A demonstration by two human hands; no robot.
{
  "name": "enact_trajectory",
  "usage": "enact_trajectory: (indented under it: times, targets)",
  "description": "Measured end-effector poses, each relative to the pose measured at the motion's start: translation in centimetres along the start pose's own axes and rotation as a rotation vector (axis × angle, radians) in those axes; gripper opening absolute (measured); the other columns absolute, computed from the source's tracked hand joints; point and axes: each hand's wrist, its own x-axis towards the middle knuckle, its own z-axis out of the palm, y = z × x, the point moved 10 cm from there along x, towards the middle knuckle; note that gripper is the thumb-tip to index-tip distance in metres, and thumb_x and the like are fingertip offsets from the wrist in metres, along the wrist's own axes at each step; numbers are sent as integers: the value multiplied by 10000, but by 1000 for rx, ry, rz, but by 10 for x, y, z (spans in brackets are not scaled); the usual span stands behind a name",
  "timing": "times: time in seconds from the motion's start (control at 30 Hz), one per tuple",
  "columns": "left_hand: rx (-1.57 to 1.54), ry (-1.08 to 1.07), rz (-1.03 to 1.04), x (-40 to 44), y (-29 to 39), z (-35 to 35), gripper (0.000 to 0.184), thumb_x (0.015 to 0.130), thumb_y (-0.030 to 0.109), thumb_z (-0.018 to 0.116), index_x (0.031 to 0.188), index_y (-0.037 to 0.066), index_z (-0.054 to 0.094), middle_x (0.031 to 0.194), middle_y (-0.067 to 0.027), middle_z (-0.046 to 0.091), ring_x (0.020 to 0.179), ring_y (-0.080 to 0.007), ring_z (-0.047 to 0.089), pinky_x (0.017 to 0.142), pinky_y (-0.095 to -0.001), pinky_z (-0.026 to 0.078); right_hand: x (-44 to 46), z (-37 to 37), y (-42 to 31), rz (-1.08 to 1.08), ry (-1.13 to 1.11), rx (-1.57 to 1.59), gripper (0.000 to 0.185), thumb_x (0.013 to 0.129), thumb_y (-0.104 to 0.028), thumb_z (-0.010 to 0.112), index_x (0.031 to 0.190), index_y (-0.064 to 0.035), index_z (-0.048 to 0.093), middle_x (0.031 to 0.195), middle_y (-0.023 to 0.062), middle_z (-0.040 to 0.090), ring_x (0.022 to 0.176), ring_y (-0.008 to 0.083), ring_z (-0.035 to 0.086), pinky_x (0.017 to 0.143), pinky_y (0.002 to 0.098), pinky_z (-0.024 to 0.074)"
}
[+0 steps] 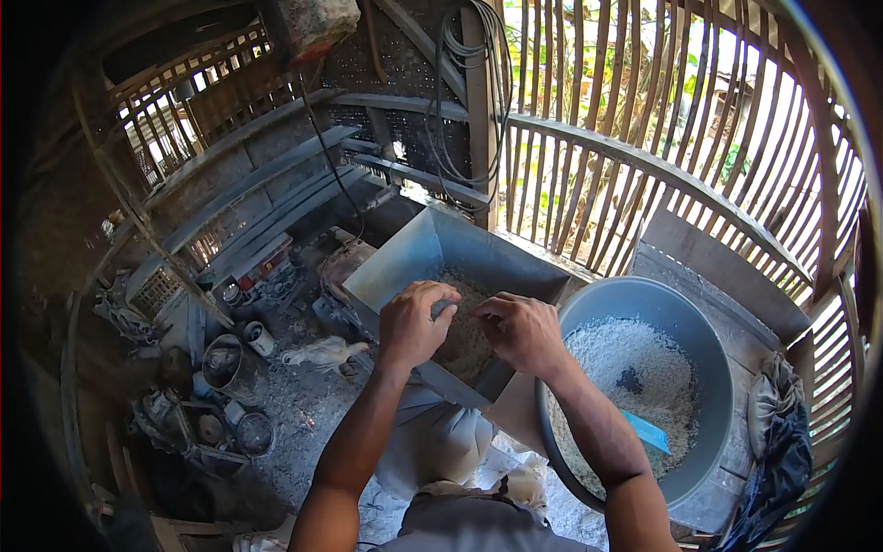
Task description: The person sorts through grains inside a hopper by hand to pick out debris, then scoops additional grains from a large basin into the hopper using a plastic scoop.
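Both hands are held over a square sheet-metal hopper (pixel 395 267) with pale, crumbly material (pixel 474 354) inside. My left hand (pixel 416 324) is curled at the hopper's left side, thumb and fingers drawn together. Something small and greyish shows at its fingertips, too small to name. Opposite it, my right hand (pixel 524 333) has its fingers bent in a pinch, and whatever lies between them is hidden. To the right of my right forearm stands a large grey tub (pixel 713 405), holding white grated material (pixel 635 345) and a light-blue plastic scoop (pixel 649 432).
A pale sack (pixel 432 446) hangs below the hopper. A chicken (pixel 324 353) stands on the dusty floor at left, near buckets (pixel 223 361) and clutter. Slatted walls (pixel 589 147) enclose the space; a dark bag (pixel 777 451) lies at far right. A coiled hose (pixel 441 110) hangs behind.
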Motion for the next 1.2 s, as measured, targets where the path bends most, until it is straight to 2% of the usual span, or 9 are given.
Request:
enact_trajectory:
  times: [0.2, 0.33, 0.5, 0.6, 0.83, 0.9, 0.97, 1.13, 1.2]
  targets:
    - [10, -38, -34, 8, 0, -1, 143, 874, 120, 708, 1006, 70, 731, 1124, -50, 738, 1116, -261, 667, 952, -393, 513, 5, -5, 1, 15, 30, 84, 184, 834, -95, 683, 1004, -71, 750, 993, 106, 737, 907, 258, 733, 774, 377, 568]
    - [-194, 204, 176, 20, 32, -63, 139, 872, 101, 709, 1001, 53, 736, 1063, -98, 748, 1016, -264, 704, 874, -370, 537, 10, -65, -26, -98, 180, 185, 177, 866, -58, 681, 1028, -7, 728, 997, 136, 742, 882, 221, 739, 785, 363, 571]
    - [-111, 228, 1, 8, 13, -60, 141, 896, 170, 721, 976, 59, 751, 990, -94, 755, 918, -274, 718, 808, -370, 548, 4, -86, -11, 13, 366, 263, 145, 950, -125, 681, 1038, -26, 739, 923, 127, 750, 779, 199, 729, 719, 323, 559]
    - [123, -36, -142, 0, -8, -8, 175, 894, 243, 732, 939, 77, 766, 946, -82, 743, 829, -260, 694, 734, -360, 545, 6, 0, 1, 57, -90, -164, 150, 949, -172, 687, 1022, -50, 734, 866, 112, 744, 727, 202, 726, 672, 326, 564]
    - [-229, 378, 22, 10, 18, -83, 147, 910, 209, 708, 899, 63, 724, 929, -76, 734, 830, -249, 682, 721, -365, 535, 9, -59, -35, -77, 289, 99, 124, 904, -185, 690, 939, -69, 661, 828, 106, 710, 709, 278, 699, 655, 418, 539]
    - [56, 111, 6, 6, 11, -18, 142, 913, 211, 697, 890, 73, 718, 932, -80, 729, 864, -250, 701, 742, -379, 540, 3, -20, -25, -85, 220, -60, 78, 918, -154, 671, 938, -91, 713, 835, 98, 728, 731, 266, 721, 665, 403, 564]
    - [-131, 14, -12, 8, -3, -13, 144, 920, 222, 681, 879, 88, 719, 950, -87, 727, 896, -285, 702, 767, -401, 543, 5, -22, -29, -23, 169, -18, 68, 913, -144, 671, 921, -90, 710, 837, 101, 729, 739, 278, 721, 671, 415, 564]
    - [-184, 245, 24, 11, 15, -62, 155, 911, 249, 693, 950, 105, 736, 974, -100, 727, 943, -331, 694, 806, -433, 542, 12, -72, -43, 24, 296, 183, 125, 911, -163, 698, 991, -77, 742, 825, 131, 744, 734, 269, 733, 707, 395, 579]
    - [27, 103, 66, 3, -2, -9, 172, 906, 254, 705, 987, 107, 741, 980, -101, 724, 966, -313, 687, 827, -410, 540, 12, -16, -20, 56, -15, -109, 130, 909, -157, 701, 994, -65, 737, 817, 130, 743, 723, 250, 736, 702, 378, 580]
